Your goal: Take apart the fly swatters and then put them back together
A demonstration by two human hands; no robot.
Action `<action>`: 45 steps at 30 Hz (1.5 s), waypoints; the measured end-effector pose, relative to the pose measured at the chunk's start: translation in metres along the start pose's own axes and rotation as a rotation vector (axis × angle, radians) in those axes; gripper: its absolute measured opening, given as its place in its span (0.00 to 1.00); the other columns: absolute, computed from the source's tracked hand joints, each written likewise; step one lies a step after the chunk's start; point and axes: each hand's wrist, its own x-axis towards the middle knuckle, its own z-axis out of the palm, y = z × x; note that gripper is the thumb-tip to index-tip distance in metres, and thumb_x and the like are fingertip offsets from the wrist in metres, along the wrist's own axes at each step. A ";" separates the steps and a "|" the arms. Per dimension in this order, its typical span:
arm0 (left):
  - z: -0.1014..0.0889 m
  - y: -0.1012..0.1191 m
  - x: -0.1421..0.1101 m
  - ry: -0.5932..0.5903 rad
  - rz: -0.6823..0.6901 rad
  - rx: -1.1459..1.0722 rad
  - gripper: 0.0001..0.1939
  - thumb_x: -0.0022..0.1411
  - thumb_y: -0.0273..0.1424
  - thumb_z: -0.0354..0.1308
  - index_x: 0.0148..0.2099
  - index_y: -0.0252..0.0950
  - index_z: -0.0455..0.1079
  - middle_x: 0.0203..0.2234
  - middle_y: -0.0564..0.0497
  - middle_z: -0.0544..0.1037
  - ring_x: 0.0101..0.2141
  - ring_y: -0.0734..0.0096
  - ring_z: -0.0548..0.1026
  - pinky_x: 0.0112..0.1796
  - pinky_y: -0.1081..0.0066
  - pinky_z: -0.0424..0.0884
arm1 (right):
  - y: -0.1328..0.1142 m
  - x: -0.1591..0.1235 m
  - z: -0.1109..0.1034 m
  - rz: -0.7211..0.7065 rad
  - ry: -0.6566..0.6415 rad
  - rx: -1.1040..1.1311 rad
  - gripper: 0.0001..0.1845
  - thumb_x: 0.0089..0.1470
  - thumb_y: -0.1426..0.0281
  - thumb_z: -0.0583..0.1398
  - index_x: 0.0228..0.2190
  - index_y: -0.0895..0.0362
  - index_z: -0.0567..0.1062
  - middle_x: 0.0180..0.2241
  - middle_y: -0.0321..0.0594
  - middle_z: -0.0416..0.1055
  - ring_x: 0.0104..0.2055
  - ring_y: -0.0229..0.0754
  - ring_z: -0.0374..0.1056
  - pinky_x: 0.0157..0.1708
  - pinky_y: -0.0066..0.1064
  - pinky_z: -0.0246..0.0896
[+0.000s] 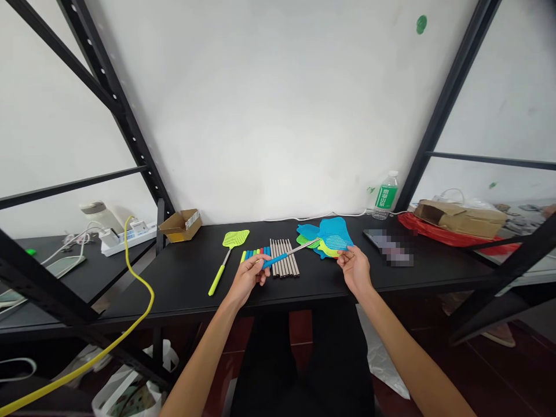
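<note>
My left hand (251, 274) is closed round the blue grip of a fly swatter (277, 260), whose metal rod slants up to the right. The rod's tip reaches the blue mesh head (337, 239). My right hand (356, 267) pinches the lower right corner of that head. Several loose swatter heads, green (303, 239), yellow and blue, lie behind and under it, partly hidden. Beneath the blue grip, metal rods (284, 267) lie side by side. A row of coloured grips (248, 255) is partly covered by my left hand. A yellow-green fly swatter (224, 264) lies to the left.
A small cardboard box (180, 226) stands at the back left of the black table (174, 284). At the right are a phone (382, 243), a water bottle (386, 197) and a carton (460, 217) on red plastic. A yellow cable (150, 295) hangs by the left rack post.
</note>
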 end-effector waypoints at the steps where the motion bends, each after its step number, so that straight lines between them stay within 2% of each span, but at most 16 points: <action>1: 0.000 0.001 0.000 0.002 -0.001 0.001 0.18 0.62 0.43 0.62 0.45 0.33 0.73 0.24 0.52 0.73 0.20 0.78 0.66 0.24 0.74 0.60 | 0.000 0.000 0.000 0.006 0.001 0.009 0.12 0.40 0.68 0.65 0.23 0.54 0.64 0.21 0.36 0.72 0.19 0.34 0.60 0.20 0.27 0.60; 17: 0.001 0.000 0.000 0.007 0.001 -0.008 0.19 0.61 0.44 0.63 0.45 0.33 0.73 0.24 0.51 0.73 0.20 0.78 0.66 0.24 0.74 0.60 | 0.000 0.002 -0.002 0.027 -0.006 0.093 0.11 0.41 0.69 0.64 0.23 0.55 0.65 0.20 0.35 0.69 0.20 0.34 0.59 0.21 0.26 0.60; 34: 0.000 0.001 0.001 -0.008 -0.001 0.011 0.19 0.62 0.44 0.62 0.45 0.34 0.73 0.24 0.52 0.73 0.20 0.77 0.66 0.24 0.73 0.60 | 0.002 0.003 -0.003 0.007 -0.010 0.068 0.13 0.41 0.67 0.63 0.24 0.53 0.62 0.19 0.31 0.65 0.19 0.33 0.58 0.20 0.27 0.59; 41: -0.001 0.001 0.001 -0.002 -0.010 0.003 0.18 0.61 0.44 0.62 0.45 0.34 0.73 0.23 0.52 0.73 0.20 0.77 0.65 0.24 0.73 0.60 | 0.004 0.005 -0.007 -0.028 -0.047 0.032 0.15 0.47 0.63 0.62 0.25 0.53 0.58 0.19 0.29 0.61 0.19 0.34 0.59 0.22 0.29 0.61; 45: -0.001 0.001 0.000 -0.008 -0.017 0.002 0.18 0.62 0.44 0.62 0.45 0.34 0.74 0.23 0.52 0.71 0.21 0.77 0.65 0.24 0.73 0.60 | 0.002 0.004 -0.006 -0.003 -0.044 0.067 0.15 0.48 0.63 0.61 0.23 0.53 0.58 0.19 0.30 0.59 0.19 0.34 0.58 0.21 0.29 0.60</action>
